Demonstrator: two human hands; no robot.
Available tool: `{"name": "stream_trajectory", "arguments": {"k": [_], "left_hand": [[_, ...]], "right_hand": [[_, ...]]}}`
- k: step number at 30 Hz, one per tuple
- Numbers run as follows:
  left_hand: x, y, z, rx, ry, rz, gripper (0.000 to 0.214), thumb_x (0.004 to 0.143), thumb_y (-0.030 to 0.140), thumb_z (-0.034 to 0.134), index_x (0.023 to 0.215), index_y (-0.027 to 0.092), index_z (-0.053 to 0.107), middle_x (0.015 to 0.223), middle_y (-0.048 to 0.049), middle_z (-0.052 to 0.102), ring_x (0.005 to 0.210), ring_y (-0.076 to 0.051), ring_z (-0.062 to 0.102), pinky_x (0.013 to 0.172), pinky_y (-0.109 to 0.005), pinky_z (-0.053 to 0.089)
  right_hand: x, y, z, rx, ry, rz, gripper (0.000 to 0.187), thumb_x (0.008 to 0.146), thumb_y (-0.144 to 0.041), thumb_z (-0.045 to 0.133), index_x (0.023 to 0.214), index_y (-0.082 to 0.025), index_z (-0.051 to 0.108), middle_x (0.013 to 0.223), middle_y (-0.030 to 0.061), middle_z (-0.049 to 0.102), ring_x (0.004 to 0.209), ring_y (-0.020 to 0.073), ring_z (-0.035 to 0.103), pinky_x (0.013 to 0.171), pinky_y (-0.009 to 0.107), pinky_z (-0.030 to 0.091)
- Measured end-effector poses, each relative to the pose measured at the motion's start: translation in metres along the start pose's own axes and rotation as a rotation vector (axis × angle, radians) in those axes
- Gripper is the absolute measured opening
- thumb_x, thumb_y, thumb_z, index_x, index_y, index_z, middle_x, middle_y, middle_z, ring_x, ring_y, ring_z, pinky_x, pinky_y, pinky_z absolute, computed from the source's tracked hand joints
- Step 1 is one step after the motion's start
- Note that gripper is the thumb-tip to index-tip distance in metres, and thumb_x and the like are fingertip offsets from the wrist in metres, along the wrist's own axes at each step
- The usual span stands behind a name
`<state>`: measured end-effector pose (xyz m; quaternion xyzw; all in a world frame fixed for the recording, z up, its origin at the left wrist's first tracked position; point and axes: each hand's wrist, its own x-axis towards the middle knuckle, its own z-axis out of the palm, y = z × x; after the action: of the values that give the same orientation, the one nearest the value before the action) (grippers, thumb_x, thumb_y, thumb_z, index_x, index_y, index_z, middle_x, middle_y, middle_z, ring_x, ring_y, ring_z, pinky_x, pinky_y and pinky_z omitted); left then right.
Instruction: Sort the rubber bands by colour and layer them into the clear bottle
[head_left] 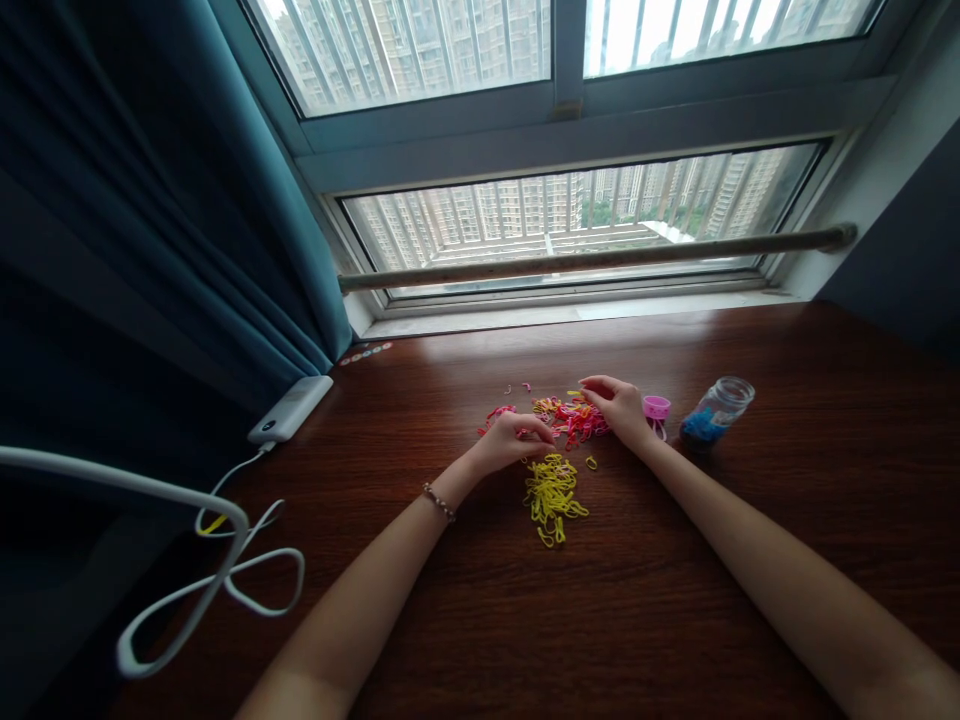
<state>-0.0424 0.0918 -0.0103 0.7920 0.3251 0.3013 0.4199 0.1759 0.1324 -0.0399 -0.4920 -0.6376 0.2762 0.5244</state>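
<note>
Both forearms enter from the lower edge and reach forward across the dark wooden bench [637, 620].

1. Far left: a white looped cable [225, 575] lies on the bench. It leads up to a flat white device [291, 408] lying at the foot of the teal curtain [150, 220].
2. Left wrist: a beaded bracelet [439, 502] is worn here.
3. Left hand [514, 440]: palm down, fingers curled, thumb and fingertips drawn together at the edge of the bands. It may be pinching a single band, but the detail is too small to confirm.
4. Yellow bands [553, 495]: a loose heap of small elastic loops lying on the bench just below and beside the left hand, between the two arms.
5. Mixed bands [574, 420]: a pink, orange and yellow heap just beyond the yellow one, with a few strays scattered around it.
6. Right hand [619, 405]: palm down, fingers arched, fingertips resting on the mixed bands. Whether it grips any of them cannot be told.
7. Pink lid [657, 407]: sits on the bench just beside the right hand.
8. Glass jar [712, 412]: lidless, tilted, near the lid, holding blue bands.
</note>
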Motion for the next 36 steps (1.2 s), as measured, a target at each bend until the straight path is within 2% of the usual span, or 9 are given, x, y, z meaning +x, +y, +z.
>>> {"name": "stream_trajectory", "arguments": {"k": [3,8,11,16,22,25,29,34,36], "left_hand": [[0.000,0.002,-0.005,0.066,-0.005,-0.030,0.019,0.073,0.029,0.063,0.077,0.011,0.067,0.072,-0.0051,0.065,0.067,-0.012,0.056,0.064,-0.022,0.042],[0.002,0.000,-0.016,0.274,-0.051,-0.090,0.017,0.075,0.026,0.059,0.076,0.011,0.068,0.065,-0.0020,0.063,0.058,-0.010,0.050,0.054,-0.020,0.036],[0.002,0.001,-0.025,0.337,-0.129,-0.151,0.018,0.075,0.026,0.057,0.075,0.012,0.067,0.061,-0.0008,0.061,0.055,-0.009,0.049,0.051,-0.019,0.033],[-0.002,0.006,-0.035,0.419,-0.278,-0.208,0.014,0.068,0.024,0.062,0.077,0.016,0.069,0.066,-0.0003,0.063,0.058,-0.010,0.051,0.054,-0.019,0.035],[-0.004,0.000,-0.032,0.458,-0.329,-0.195,0.013,0.059,0.015,0.066,0.070,0.018,0.070,0.061,0.0010,0.063,0.056,-0.011,0.053,0.051,-0.019,0.035],[-0.003,-0.001,-0.030,0.410,-0.322,-0.165,0.007,0.060,0.017,0.066,0.066,0.018,0.070,0.057,0.0009,0.062,0.052,-0.010,0.052,0.050,-0.019,0.035],[-0.003,0.007,-0.027,0.296,-0.384,-0.120,0.008,0.062,0.021,0.068,0.068,0.018,0.071,0.058,0.0003,0.063,0.052,-0.010,0.052,0.050,-0.019,0.037],[-0.005,0.023,-0.023,0.155,-0.534,-0.142,0.014,0.068,0.022,0.065,0.079,0.016,0.071,0.068,-0.0016,0.067,0.059,-0.012,0.057,0.052,-0.018,0.041],[-0.004,0.025,-0.023,0.163,-0.483,-0.136,0.014,0.071,0.021,0.063,0.081,0.015,0.069,0.070,-0.0019,0.067,0.061,-0.012,0.058,0.054,-0.018,0.042]], "right_hand": [[0.006,-0.017,-0.007,0.140,-0.200,0.078,0.025,0.068,-0.031,0.066,0.087,-0.014,0.067,0.082,0.0071,0.068,0.075,0.0194,0.063,0.068,0.030,0.050],[0.006,-0.052,-0.016,0.198,-1.002,0.177,0.027,0.066,-0.030,0.068,0.086,-0.013,0.067,0.076,0.0043,0.067,0.068,0.0150,0.062,0.062,0.025,0.050],[-0.001,-0.057,-0.013,0.139,-1.239,0.246,0.026,0.064,-0.028,0.068,0.084,-0.012,0.067,0.069,0.0029,0.066,0.062,0.0147,0.062,0.055,0.023,0.049],[-0.005,-0.049,-0.008,0.055,-1.223,0.250,0.020,0.067,-0.027,0.063,0.081,-0.012,0.066,0.062,0.0020,0.064,0.056,0.0145,0.061,0.049,0.021,0.046],[-0.007,-0.042,0.001,-0.210,-1.069,-0.103,0.014,0.064,-0.026,0.067,0.070,-0.015,0.069,0.058,-0.0011,0.061,0.053,0.0111,0.054,0.047,0.019,0.036],[-0.012,-0.038,0.007,-0.250,-1.059,-0.184,0.009,0.063,-0.024,0.067,0.066,-0.015,0.069,0.054,-0.0027,0.058,0.049,0.0095,0.049,0.046,0.019,0.033],[-0.012,-0.039,0.006,-0.187,-1.065,-0.159,0.007,0.063,-0.022,0.067,0.066,-0.016,0.070,0.053,-0.0032,0.058,0.049,0.0096,0.049,0.046,0.018,0.033],[-0.006,-0.050,-0.004,-0.067,-1.096,-0.011,0.010,0.065,-0.025,0.065,0.068,-0.016,0.071,0.057,-0.0009,0.064,0.051,0.0113,0.055,0.045,0.018,0.039],[-0.004,-0.052,-0.009,-0.006,-1.105,0.094,0.014,0.065,-0.028,0.066,0.070,-0.015,0.070,0.059,0.0008,0.065,0.050,0.0123,0.057,0.044,0.018,0.041]]}}
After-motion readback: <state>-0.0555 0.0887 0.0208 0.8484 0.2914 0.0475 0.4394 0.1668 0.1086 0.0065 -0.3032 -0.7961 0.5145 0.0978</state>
